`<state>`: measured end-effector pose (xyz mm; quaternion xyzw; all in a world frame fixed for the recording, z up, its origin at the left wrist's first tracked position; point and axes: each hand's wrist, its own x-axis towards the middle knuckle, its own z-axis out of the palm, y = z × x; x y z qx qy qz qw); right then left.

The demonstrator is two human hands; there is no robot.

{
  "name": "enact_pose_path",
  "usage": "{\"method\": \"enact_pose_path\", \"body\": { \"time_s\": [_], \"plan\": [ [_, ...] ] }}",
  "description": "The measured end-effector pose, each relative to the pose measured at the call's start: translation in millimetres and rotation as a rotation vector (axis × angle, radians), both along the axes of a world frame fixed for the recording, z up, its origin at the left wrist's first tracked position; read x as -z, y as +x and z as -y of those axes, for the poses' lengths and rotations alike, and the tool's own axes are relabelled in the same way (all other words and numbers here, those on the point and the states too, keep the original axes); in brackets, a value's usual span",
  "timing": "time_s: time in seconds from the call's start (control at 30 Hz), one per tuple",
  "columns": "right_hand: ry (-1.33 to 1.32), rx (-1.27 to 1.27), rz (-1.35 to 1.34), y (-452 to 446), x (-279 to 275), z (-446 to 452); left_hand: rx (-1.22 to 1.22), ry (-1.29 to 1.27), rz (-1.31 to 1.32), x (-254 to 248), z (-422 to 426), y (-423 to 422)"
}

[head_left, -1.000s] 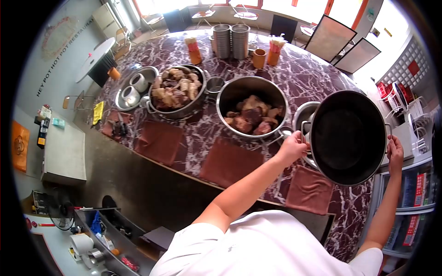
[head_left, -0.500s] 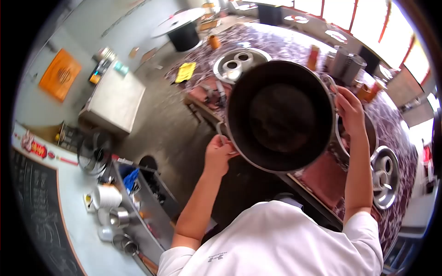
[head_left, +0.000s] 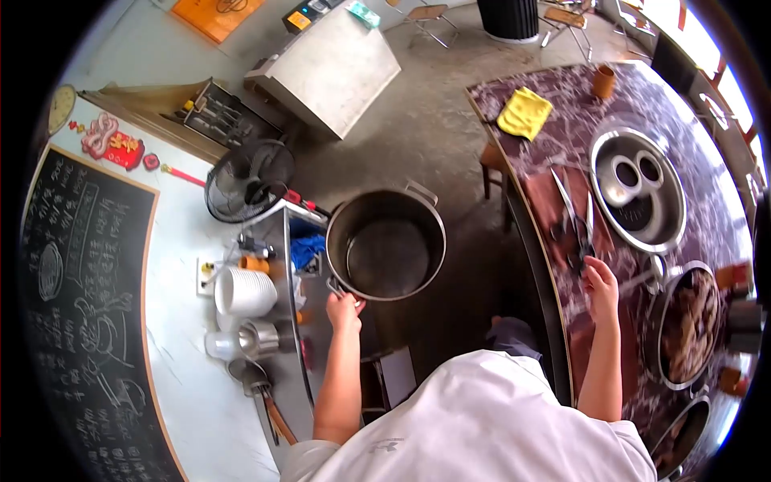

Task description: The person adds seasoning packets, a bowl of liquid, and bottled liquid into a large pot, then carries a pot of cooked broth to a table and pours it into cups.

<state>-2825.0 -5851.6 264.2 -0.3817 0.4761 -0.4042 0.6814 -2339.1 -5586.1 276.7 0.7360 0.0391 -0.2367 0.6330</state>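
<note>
My left hand (head_left: 345, 311) is closed around the near loop handle of a large deep metal pot (head_left: 387, 255). The pot hangs over the floor beside the sink counter, its open top facing me and its dark inside bare. Its other handle (head_left: 422, 191) is free. Over the table, my right hand (head_left: 601, 291) has loosely bent fingers, with nothing visible in them. Its fingertips are close to the black handles of scissors (head_left: 580, 239) lying on a brown cloth (head_left: 540, 197); whether they touch, I cannot tell.
The marbled table (head_left: 566, 96) carries a steel basin (head_left: 602, 161), a pot of brown meat pieces (head_left: 691, 329), a yellow cloth (head_left: 524, 114) and a wooden cup (head_left: 604, 82). At left are a black fan (head_left: 249, 181), stacked white bowls (head_left: 243, 292) and a metal sink counter (head_left: 299, 337).
My right hand has let go of the pot's handle and moved to the scissors on the table. The pot, held by my left hand alone, now hangs lower and nearer the sink counter. My view has turned left.
</note>
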Motion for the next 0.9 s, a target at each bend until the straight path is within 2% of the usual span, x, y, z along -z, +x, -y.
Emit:
{"method": "enact_pose_path", "body": {
  "time_s": [0.07,0.13,0.17,0.3,0.33,0.4,0.47,0.53,0.6,0.67,0.73,0.77,0.8,0.87,0.9],
  "plan": [
    [-0.02,-0.029,-0.094,37.4,-9.5,60.5,-0.083,0.034,-0.017,24.8,24.0,47.8],
    [-0.117,-0.147,-0.103,87.7,-24.1,125.0,-0.189,0.058,-0.036,29.3,52.9,79.9],
    [-0.169,-0.197,-0.069,119.0,-30.6,155.6,-0.23,0.055,-0.064,32.7,67.0,96.5],
    [-0.328,-0.38,-0.242,264.2,-52.4,255.9,-0.367,0.006,-0.144,50.8,128.0,162.4],
    [-0.341,-0.46,-0.052,301.1,-37.6,280.6,-0.38,-0.025,-0.161,58.4,146.4,181.6],
    [-0.338,-0.532,-0.175,384.7,-48.8,306.0,-0.401,-0.09,-0.212,91.5,183.9,233.3],
    [-0.282,-0.532,-0.185,463.6,-32.6,329.4,-0.4,-0.127,-0.239,110.0,232.7,282.2],
    [-0.37,-0.627,-0.245,530.6,-10.9,350.3,-0.414,-0.196,-0.277,134.3,282.4,331.5],
    [-0.283,-0.671,-0.331,585.7,5.0,363.7,-0.428,-0.217,-0.262,116.8,338.8,373.2],
    [-0.329,-0.751,-0.367,622.7,23.0,391.6,-0.457,-0.191,-0.348,134.5,394.4,435.6],
    [-0.45,-0.709,-0.475,631.9,60.8,434.8,-0.505,-0.187,-0.359,112.3,443.7,486.6],
    [-0.281,-0.609,-0.412,641.2,50.2,443.8,-0.54,-0.129,-0.359,108.9,468.2,515.1],
    [-0.238,-0.567,-0.406,646.9,49.7,460.0,-0.534,-0.154,-0.402,119.6,489.1,547.3],
    [-0.198,-0.426,-0.5,650.0,93.4,506.1,-0.561,-0.177,-0.397,108.5,526.1,599.9],
    [-0.211,-0.437,-0.492,687.1,96.4,532.1,-0.545,-0.152,-0.411,110.6,542.8,630.2]
  ]
}}
